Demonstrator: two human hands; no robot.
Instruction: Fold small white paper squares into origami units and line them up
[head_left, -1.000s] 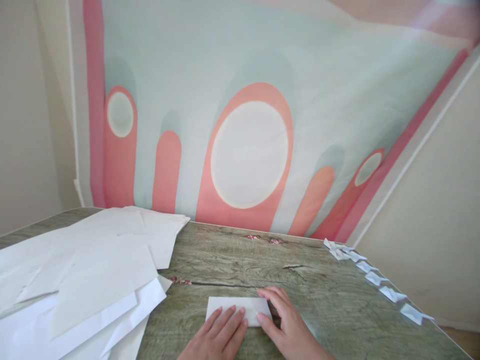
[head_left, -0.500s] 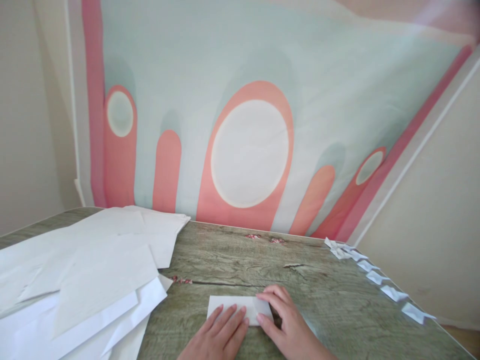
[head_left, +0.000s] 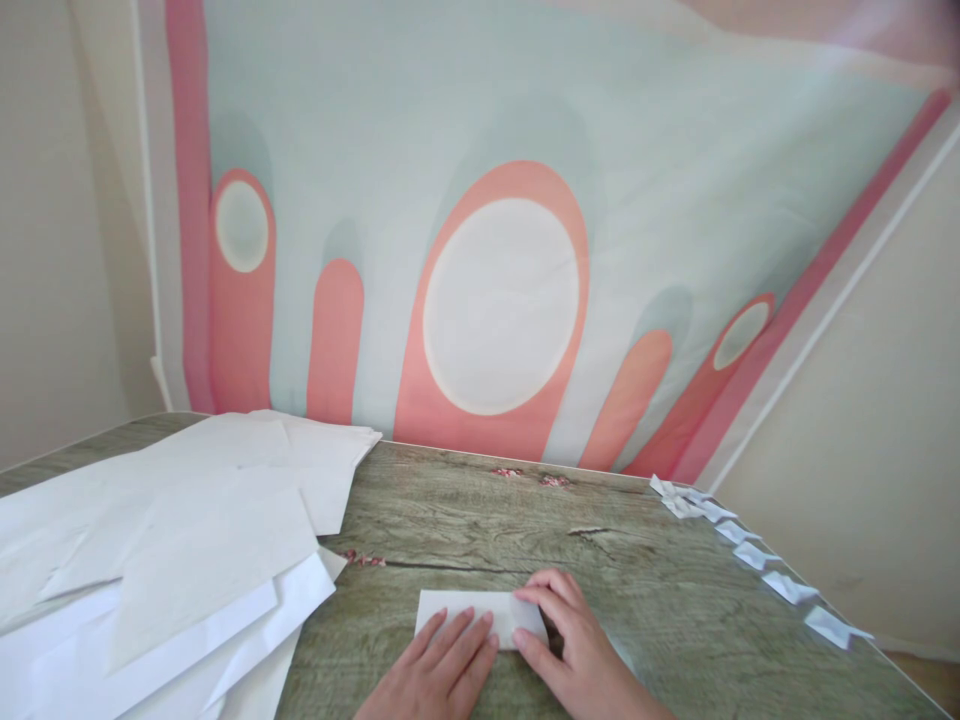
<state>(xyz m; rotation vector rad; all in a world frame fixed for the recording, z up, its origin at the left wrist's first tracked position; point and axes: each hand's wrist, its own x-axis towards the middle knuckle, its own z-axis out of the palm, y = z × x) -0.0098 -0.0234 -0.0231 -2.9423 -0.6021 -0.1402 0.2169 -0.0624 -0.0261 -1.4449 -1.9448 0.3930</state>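
Observation:
A small folded sheet of white paper (head_left: 504,604) lies near the front of the wood-patterned table (head_left: 450,510). My left hand (head_left: 444,662) rests flat on its left and middle part, fingers stretched out. At the paper's right end, my right hand (head_left: 568,640) grips the edge between thumb and fingers, where a crease shows. The underside of the paper and my right palm are hidden.
A spread pile of white paper sheets (head_left: 217,540) covers the table's left side. Along the right edge runs a row of several small folded paper pieces (head_left: 789,587). Behind the table hangs a printed cloth (head_left: 390,150) with coral shapes.

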